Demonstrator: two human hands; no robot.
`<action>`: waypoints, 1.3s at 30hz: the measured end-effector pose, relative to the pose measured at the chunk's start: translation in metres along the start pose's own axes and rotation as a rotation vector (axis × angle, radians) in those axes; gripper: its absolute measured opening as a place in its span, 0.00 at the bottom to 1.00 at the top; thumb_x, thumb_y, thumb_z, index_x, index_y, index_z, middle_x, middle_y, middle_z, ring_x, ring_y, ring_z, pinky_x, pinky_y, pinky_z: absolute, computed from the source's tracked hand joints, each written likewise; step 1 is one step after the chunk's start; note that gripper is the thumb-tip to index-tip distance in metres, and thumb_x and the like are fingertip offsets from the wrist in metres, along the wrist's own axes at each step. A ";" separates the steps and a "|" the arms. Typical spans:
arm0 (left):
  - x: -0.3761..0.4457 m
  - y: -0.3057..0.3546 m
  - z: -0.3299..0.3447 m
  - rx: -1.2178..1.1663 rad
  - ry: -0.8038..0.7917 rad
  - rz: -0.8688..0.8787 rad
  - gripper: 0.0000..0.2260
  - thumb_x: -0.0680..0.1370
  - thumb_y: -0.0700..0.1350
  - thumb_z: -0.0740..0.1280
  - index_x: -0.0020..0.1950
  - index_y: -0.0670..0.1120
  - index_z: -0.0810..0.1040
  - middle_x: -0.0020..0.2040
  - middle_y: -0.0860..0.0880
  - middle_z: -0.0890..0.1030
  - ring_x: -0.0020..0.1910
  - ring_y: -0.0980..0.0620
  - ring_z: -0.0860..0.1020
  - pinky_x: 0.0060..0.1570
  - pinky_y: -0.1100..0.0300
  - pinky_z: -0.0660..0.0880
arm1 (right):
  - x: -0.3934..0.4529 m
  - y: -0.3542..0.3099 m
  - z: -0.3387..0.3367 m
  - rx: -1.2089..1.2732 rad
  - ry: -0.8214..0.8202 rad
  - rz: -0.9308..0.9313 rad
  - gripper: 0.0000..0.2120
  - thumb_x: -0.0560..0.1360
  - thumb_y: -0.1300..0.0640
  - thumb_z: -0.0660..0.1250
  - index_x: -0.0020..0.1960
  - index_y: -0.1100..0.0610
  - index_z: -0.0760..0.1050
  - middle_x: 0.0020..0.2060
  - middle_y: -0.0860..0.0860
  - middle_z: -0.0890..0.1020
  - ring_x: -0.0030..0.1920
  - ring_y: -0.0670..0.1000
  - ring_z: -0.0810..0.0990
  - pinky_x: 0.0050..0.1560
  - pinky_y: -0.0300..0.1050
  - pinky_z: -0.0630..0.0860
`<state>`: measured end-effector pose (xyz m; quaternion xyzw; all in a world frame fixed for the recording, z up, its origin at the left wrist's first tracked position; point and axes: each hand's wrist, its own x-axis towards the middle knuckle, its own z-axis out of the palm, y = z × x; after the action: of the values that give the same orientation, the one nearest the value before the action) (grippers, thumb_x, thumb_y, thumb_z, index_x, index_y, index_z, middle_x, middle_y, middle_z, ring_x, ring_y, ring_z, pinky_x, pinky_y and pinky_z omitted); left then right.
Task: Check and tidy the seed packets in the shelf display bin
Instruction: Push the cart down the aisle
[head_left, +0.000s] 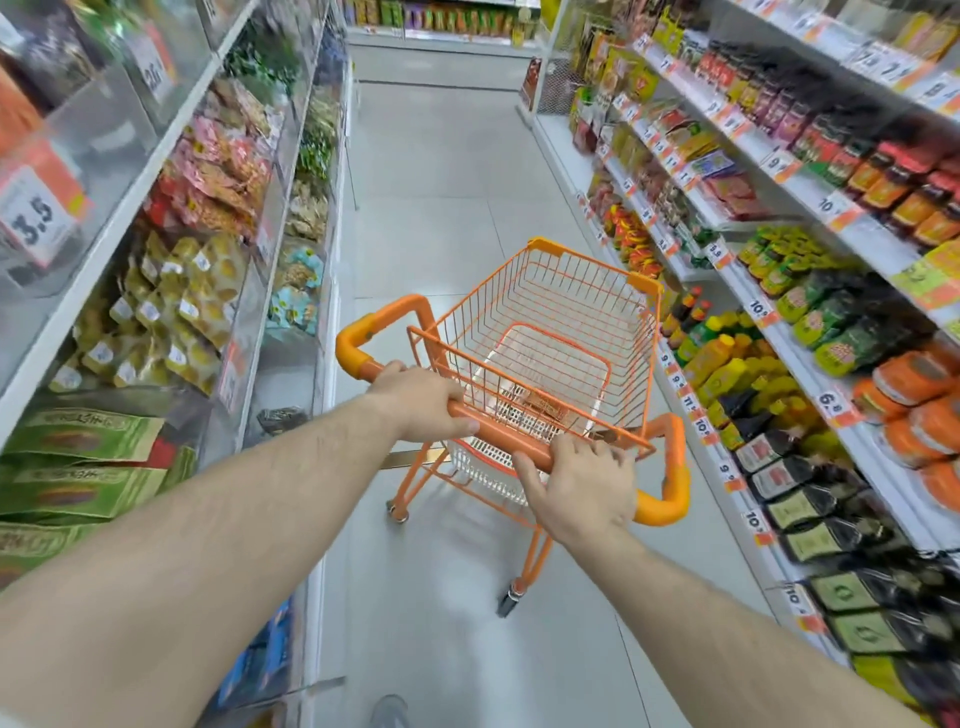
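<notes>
A shopping cart (524, 395) is placed on the aisle floor (441, 208), between shelving on the left (171, 135) and shelving on the right (769, 332). Its handle bar (498, 436) is gripped by the left hand (421, 400) and the right hand (582, 483), set side by side. A second basket (493, 467) is hung beneath the upper wire basket (571, 312). More shelves (441, 26) are seen across the aisle's far end.

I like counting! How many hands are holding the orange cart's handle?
2. The left hand grips the handle near its left end; the right hand holds it near the right end.
</notes>
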<state>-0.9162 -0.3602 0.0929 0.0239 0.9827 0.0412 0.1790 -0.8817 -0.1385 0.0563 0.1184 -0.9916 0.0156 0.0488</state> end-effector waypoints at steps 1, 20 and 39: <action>0.003 0.002 0.000 -0.015 0.015 0.002 0.20 0.74 0.71 0.57 0.51 0.58 0.76 0.49 0.55 0.80 0.55 0.49 0.74 0.64 0.47 0.64 | 0.007 0.006 0.001 -0.012 -0.003 -0.010 0.27 0.73 0.32 0.50 0.41 0.53 0.76 0.38 0.51 0.84 0.45 0.57 0.80 0.53 0.54 0.66; 0.070 -0.086 -0.014 -0.132 0.196 -0.203 0.19 0.83 0.55 0.52 0.72 0.51 0.67 0.71 0.45 0.68 0.72 0.42 0.61 0.74 0.41 0.47 | 0.187 -0.016 -0.015 -0.107 -0.255 0.124 0.34 0.71 0.23 0.50 0.62 0.44 0.75 0.59 0.52 0.78 0.61 0.59 0.72 0.58 0.55 0.69; 0.299 -0.196 -0.129 -0.267 0.076 -0.378 0.16 0.80 0.59 0.54 0.64 0.57 0.73 0.65 0.51 0.75 0.67 0.46 0.68 0.71 0.43 0.53 | 0.490 -0.031 0.026 0.007 -0.127 -0.146 0.24 0.76 0.33 0.56 0.58 0.48 0.78 0.53 0.51 0.81 0.56 0.56 0.77 0.54 0.50 0.73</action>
<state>-1.2480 -0.5464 0.0906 -0.1859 0.9616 0.1372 0.1482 -1.3505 -0.2836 0.0799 0.1911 -0.9814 0.0081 -0.0135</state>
